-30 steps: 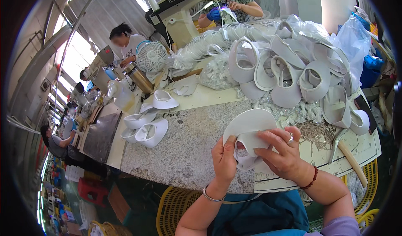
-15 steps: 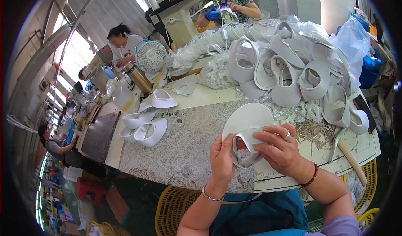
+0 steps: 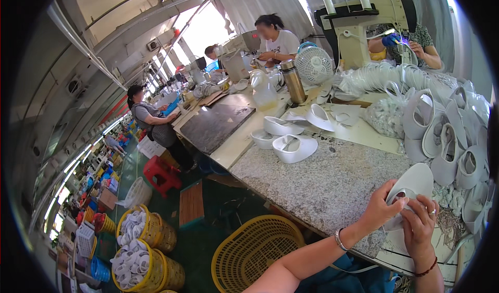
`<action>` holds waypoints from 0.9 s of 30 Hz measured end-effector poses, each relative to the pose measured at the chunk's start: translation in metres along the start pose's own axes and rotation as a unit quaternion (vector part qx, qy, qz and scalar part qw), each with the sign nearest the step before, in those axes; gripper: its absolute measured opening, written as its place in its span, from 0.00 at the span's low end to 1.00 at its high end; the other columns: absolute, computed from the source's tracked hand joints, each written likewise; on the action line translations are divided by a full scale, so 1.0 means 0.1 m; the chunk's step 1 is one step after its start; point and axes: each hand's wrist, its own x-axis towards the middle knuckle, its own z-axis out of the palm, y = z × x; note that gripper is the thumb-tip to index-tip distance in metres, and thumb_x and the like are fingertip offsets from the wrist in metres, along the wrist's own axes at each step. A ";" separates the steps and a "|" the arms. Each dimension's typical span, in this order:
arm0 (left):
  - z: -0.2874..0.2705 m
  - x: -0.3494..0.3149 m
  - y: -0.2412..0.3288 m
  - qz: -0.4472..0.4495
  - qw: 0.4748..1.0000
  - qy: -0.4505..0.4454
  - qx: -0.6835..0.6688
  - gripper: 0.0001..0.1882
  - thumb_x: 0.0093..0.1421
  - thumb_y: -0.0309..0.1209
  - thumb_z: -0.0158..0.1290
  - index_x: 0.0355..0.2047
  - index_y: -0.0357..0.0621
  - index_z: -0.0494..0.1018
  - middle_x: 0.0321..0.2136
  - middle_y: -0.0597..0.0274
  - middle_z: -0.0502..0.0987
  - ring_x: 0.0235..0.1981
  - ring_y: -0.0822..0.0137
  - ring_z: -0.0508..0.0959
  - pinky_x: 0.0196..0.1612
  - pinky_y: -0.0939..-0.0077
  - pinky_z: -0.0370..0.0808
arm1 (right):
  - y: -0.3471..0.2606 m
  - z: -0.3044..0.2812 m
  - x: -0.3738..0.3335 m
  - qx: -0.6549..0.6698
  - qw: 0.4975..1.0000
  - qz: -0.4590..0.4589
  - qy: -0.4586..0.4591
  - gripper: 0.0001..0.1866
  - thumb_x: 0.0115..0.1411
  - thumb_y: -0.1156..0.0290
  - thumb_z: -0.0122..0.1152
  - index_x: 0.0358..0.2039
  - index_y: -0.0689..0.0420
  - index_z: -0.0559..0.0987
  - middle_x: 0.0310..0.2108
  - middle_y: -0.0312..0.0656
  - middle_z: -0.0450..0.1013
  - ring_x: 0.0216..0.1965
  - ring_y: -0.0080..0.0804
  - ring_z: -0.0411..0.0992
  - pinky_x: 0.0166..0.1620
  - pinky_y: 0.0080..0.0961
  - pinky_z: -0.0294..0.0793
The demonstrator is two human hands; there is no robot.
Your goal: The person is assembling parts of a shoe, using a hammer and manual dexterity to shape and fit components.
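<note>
Both my hands hold one white shoe upper (image 3: pixel 419 177) above the right part of the stone-topped table. Its broad rounded end points away from me. My left hand (image 3: pixel 380 210) closes on its left edge, thumb by the opening. My right hand (image 3: pixel 421 220) grips it from the near right side, fingers bent over the opening; those fingers partly hide the inside. Farther left on the stone top stands a small group of similar white uppers (image 3: pixel 296 148). A heap of more uppers (image 3: pixel 446 152) lies just beyond and right of my hands.
A steel thermos (image 3: pixel 293 82), a plastic jug (image 3: pixel 264 91) and a white fan (image 3: pixel 314 65) stand at the back. Below the table edge sits a yellow basket (image 3: pixel 257 249). Baskets of white pieces (image 3: pixel 136 264) and a red stool (image 3: pixel 161 174) occupy the floor. Other people work beyond.
The view has swung left, bringing more of the floor and room into sight. Both hands still hold the upper, and their fingers have drawn closer together around its opening.
</note>
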 end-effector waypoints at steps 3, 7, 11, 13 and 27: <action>0.02 0.00 0.00 -0.016 0.999 -0.017 -0.027 0.20 0.54 0.31 0.53 0.47 0.38 0.67 0.32 0.69 0.70 0.32 0.80 0.68 0.36 0.83 0.68 | 0.00 -0.02 0.00 0.004 1.000 0.011 0.000 0.11 0.44 0.78 0.60 0.31 0.56 0.75 0.41 0.42 0.72 0.48 0.46 0.66 0.50 0.47 0.58; 0.02 0.01 -0.05 0.021 0.998 -0.013 -0.050 0.22 0.52 0.27 0.49 0.48 0.35 0.66 0.37 0.64 0.71 0.38 0.76 0.68 0.42 0.79 0.69 | 0.03 0.01 -0.01 0.004 1.000 0.004 -0.005 0.11 0.44 0.79 0.60 0.31 0.57 0.75 0.40 0.42 0.72 0.47 0.47 0.66 0.51 0.46 0.58; 0.05 0.03 -0.10 0.035 0.999 -0.004 -0.022 0.24 0.49 0.25 0.47 0.49 0.33 0.66 0.38 0.61 0.72 0.40 0.72 0.70 0.45 0.76 0.69 | 0.06 0.04 -0.01 0.017 1.000 -0.002 -0.010 0.11 0.43 0.80 0.59 0.31 0.57 0.75 0.39 0.43 0.71 0.47 0.47 0.66 0.51 0.46 0.58; 0.10 0.02 -0.05 0.037 0.999 -0.001 -0.007 0.24 0.49 0.25 0.47 0.49 0.32 0.66 0.38 0.60 0.73 0.40 0.72 0.70 0.45 0.76 0.69 | 0.04 -0.03 -0.02 0.018 1.000 0.008 0.006 0.11 0.43 0.80 0.59 0.31 0.58 0.75 0.39 0.43 0.71 0.47 0.48 0.66 0.51 0.46 0.58; 0.22 0.05 -0.16 0.049 0.998 -0.002 0.028 0.22 0.52 0.30 0.54 0.47 0.32 0.68 0.36 0.56 0.74 0.39 0.71 0.71 0.44 0.74 0.70 | 0.12 -0.08 -0.13 0.032 0.999 0.022 -0.001 0.11 0.44 0.81 0.58 0.32 0.58 0.75 0.38 0.46 0.71 0.47 0.50 0.66 0.50 0.44 0.61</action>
